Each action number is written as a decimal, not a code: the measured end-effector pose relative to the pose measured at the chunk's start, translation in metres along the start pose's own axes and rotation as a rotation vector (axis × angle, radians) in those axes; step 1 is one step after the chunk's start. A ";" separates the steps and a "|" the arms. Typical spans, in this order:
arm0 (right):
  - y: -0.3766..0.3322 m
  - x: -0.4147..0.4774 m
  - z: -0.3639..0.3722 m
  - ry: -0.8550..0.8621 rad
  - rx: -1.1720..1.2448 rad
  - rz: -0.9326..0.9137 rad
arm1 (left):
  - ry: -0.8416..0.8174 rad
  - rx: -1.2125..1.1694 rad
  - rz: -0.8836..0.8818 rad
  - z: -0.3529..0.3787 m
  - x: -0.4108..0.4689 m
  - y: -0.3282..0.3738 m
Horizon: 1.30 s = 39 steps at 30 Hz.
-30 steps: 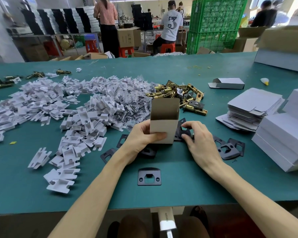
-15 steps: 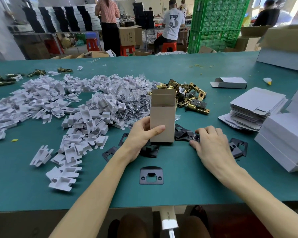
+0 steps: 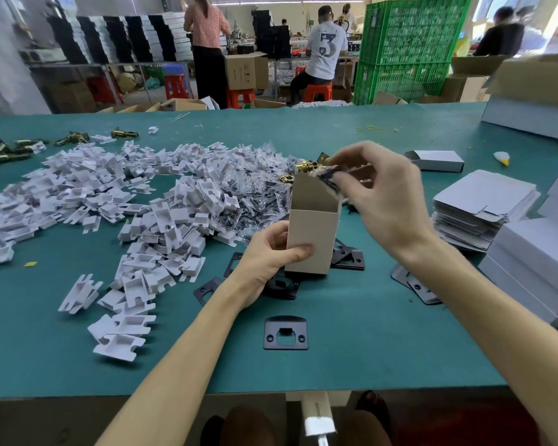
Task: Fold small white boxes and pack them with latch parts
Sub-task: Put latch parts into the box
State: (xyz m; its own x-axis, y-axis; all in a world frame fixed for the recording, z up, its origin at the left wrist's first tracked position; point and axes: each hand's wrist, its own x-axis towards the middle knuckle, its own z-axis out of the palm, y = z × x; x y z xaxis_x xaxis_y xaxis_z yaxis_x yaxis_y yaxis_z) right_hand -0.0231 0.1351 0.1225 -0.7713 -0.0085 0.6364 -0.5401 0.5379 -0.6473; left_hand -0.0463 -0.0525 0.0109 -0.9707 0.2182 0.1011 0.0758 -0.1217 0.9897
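Small box [image 3: 310, 235] is standing upright on the green desk [image 3: 368, 355], mouth open at the top, back flap sticking up. Left hand [image 3: 269, 257] is gripping it low down, thumb lying across the front face, fingers wrapping behind. Right hand [image 3: 385, 196] is hovering over the open mouth, fingertips pinching a small clear bag of dark parts [image 3: 327, 179] just above the rim. Black strike plates [image 3: 348, 257] are lying around the box's base; one more plate [image 3: 285, 333] is sitting alone nearer the desk's front edge. White folded inserts [image 3: 161, 220] are spreading in a heap to the left. Brass latches [image 3: 298, 169] are showing behind the box. Flat box blanks [image 3: 482, 204] are sitting stacked to the right.
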 end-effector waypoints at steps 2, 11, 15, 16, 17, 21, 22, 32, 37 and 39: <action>-0.008 0.006 0.007 -0.087 -0.063 -0.072 | -0.025 0.002 0.003 0.000 -0.001 0.000; 0.001 0.002 0.015 -0.264 -0.549 -0.218 | -0.033 0.035 -0.024 0.001 0.001 0.001; 0.005 0.001 0.018 -0.381 -0.635 -0.214 | -0.011 0.029 -0.034 0.001 0.001 0.000; 0.005 0.000 0.019 -0.395 -0.622 -0.209 | -0.006 0.026 -0.037 0.001 0.001 -0.001; 0.006 -0.001 0.020 -0.402 -0.609 -0.203 | -0.002 0.025 -0.038 0.001 0.001 -0.001; 0.015 -0.003 0.020 -0.331 -0.556 -0.152 | 0.034 0.009 -0.040 0.001 0.002 -0.003; 0.019 -0.005 0.018 -0.264 -0.517 -0.135 | 0.046 0.005 -0.042 0.001 0.002 -0.003; 0.077 -0.039 0.019 -0.538 -0.454 0.263 | 0.108 -0.006 -0.043 0.001 0.006 -0.005; 0.084 -0.047 0.032 -0.546 -0.474 0.274 | 0.108 0.003 -0.021 0.000 0.006 -0.006; 0.084 -0.045 0.035 -0.510 -0.449 0.305 | 0.102 0.001 -0.018 -0.001 0.005 -0.005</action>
State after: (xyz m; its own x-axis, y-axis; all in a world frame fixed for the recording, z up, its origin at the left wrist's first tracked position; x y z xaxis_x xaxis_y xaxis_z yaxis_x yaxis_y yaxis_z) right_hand -0.0457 0.1517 0.0248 -0.9846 -0.1348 0.1113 -0.1713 0.8707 -0.4610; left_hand -0.0520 -0.0516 0.0064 -0.9901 0.1204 0.0729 0.0587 -0.1176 0.9913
